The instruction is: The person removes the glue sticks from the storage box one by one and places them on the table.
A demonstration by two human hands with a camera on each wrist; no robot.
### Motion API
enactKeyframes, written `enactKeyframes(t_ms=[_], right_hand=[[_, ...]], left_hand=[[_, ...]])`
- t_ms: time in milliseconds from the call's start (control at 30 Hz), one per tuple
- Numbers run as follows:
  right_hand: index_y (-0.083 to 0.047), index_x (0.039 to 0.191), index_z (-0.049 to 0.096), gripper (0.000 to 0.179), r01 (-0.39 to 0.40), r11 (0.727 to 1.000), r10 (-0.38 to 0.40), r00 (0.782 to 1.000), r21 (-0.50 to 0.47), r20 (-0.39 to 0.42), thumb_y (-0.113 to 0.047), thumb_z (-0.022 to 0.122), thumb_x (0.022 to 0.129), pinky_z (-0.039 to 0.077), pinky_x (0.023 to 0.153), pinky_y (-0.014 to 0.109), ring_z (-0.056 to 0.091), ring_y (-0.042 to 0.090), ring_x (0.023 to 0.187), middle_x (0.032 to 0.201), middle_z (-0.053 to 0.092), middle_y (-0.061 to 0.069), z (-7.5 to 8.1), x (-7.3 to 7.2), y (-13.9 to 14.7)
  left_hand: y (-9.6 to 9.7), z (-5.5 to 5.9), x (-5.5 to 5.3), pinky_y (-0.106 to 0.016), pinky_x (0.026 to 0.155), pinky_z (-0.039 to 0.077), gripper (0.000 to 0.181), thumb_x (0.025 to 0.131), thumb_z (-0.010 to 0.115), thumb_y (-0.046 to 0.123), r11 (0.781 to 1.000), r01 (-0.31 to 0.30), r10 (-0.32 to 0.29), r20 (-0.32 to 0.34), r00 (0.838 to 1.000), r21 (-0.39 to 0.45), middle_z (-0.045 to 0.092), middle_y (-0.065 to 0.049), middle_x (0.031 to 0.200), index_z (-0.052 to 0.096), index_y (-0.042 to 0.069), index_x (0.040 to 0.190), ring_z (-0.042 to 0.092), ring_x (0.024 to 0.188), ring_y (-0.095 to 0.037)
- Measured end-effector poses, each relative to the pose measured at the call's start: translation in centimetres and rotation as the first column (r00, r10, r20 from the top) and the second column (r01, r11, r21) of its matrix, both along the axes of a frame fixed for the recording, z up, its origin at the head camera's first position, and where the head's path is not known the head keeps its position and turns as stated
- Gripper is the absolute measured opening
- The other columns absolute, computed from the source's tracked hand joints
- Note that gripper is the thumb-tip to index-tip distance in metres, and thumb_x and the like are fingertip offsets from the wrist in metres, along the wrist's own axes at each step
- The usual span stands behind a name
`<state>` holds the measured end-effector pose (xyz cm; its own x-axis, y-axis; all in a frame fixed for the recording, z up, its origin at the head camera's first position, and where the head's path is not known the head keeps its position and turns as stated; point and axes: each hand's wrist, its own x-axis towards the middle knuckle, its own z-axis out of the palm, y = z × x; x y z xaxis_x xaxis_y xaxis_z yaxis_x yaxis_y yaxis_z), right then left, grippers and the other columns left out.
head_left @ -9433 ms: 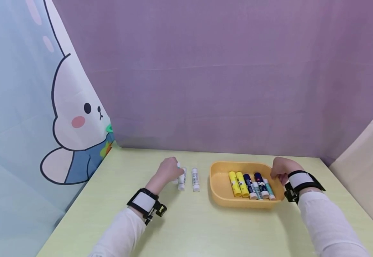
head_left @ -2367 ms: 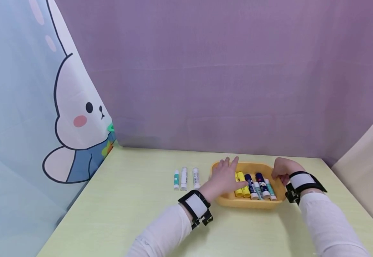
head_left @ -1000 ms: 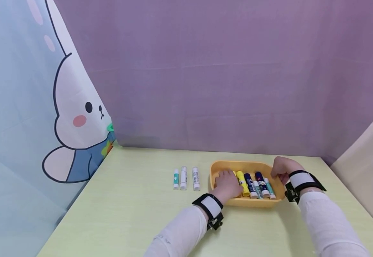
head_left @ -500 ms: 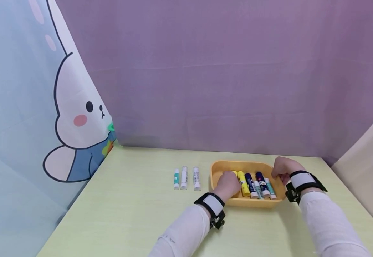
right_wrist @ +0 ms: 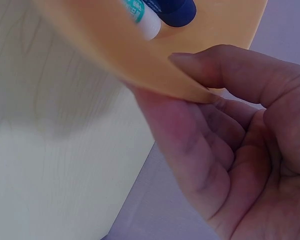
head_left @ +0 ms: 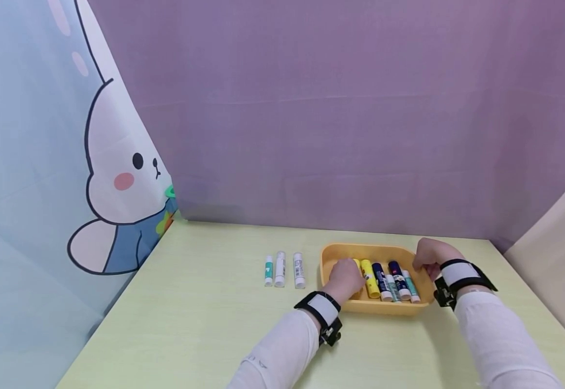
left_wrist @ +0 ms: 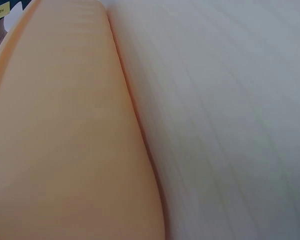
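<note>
In the head view, my left hand (head_left: 345, 280) reaches into the left part of a yellow-orange plastic tray (head_left: 389, 308). Its curled fingers grip the leftmost yellow glue stick (head_left: 357, 262), mostly hidden by the hand. To its right lie another yellow glue stick (head_left: 370, 279), two navy ones (head_left: 382, 281) and two smaller teal-and-white ones (head_left: 411, 286). My right hand (head_left: 430, 256) holds the tray's right rim; in the right wrist view, thumb and fingers (right_wrist: 182, 125) pinch its edge. The left wrist view has only the tray's outer wall (left_wrist: 80, 130) and tabletop, without the hand.
Left of the tray, three glue sticks lie in a row on the pale table (head_left: 204, 324): a teal-and-white one (head_left: 269, 271) and two white ones (head_left: 299, 270). A purple curtain (head_left: 331, 119) hangs behind the table; a rabbit-printed cloth (head_left: 117, 178) hangs at left.
My left hand has left the glue sticks on the table, moved right into the tray, and closed over the leftmost yellow one. The right hand keeps holding the tray's rim.
</note>
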<state>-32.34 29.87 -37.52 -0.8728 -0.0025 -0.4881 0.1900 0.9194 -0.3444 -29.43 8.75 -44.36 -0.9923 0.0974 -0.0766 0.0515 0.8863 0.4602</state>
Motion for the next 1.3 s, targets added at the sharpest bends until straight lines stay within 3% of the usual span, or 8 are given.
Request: enactKeyframes(t_ms=[333,467,600,1000,1300], right_hand=[[0.008,0.083,0.064,0.011,-0.014,1.000,0.014,1.000,0.011,0.002,-0.002,0.060,0.079,0.055,0.056,0.029,0.062,0.017,0.052,0.066,0.063,0.011,0.3,0.1,-0.3],[0.008,0.083,0.064,0.012,-0.011,1.000,0.011,1.000,0.015,0.003,-0.003,0.061,0.079,0.055,0.056,0.030,0.062,0.017,0.052,0.064,0.063,0.010,0.4,0.1,-0.3],[0.008,0.082,0.064,0.011,-0.016,1.000,0.016,1.000,0.022,-0.001,-0.003,0.061,0.079,0.055,0.056,0.029,0.061,0.016,0.051,0.063,0.061,0.009,0.3,0.0,-0.3],[0.006,0.079,0.064,0.011,-0.048,0.999,0.048,0.999,0.012,0.002,-0.004,0.060,0.078,0.054,0.052,0.027,0.058,0.013,0.048,0.058,0.057,0.005,0.2,-0.1,0.1],[0.006,0.081,0.063,0.010,-0.011,1.000,0.011,1.000,0.029,-0.002,-0.004,0.061,0.078,0.054,0.054,0.027,0.059,0.015,0.050,0.060,0.057,0.007,0.2,-0.1,-0.2]], left_hand=[[-0.2,0.1,0.3,-0.022,0.045,0.038,0.019,0.079,0.076,0.023,0.994,-0.032,0.027,0.047,0.999,0.109,0.054,0.000,0.069,0.065,0.007,0.077,0.049,0.051,-0.011],[-0.5,0.3,0.5,-0.022,0.044,0.038,0.020,0.079,0.075,0.023,0.992,-0.024,0.019,0.043,0.999,0.121,0.054,0.000,0.068,0.063,0.008,0.071,0.049,0.049,-0.011],[-0.7,0.5,0.6,-0.022,0.044,0.038,0.020,0.079,0.076,0.023,0.991,-0.009,0.004,0.037,0.999,0.134,0.054,-0.001,0.070,0.065,0.007,0.075,0.049,0.050,-0.011],[-1.8,2.7,1.1,-0.021,0.042,0.039,0.026,0.079,0.074,0.026,0.993,0.031,-0.035,0.032,0.999,0.116,0.051,0.001,0.064,0.056,0.012,0.067,0.046,0.045,-0.009],[-2.5,3.9,1.6,-0.020,0.041,0.036,0.034,0.078,0.076,0.030,0.992,0.057,-0.060,0.017,0.998,0.111,0.045,0.003,0.059,0.052,0.013,0.061,0.046,0.044,-0.009]])
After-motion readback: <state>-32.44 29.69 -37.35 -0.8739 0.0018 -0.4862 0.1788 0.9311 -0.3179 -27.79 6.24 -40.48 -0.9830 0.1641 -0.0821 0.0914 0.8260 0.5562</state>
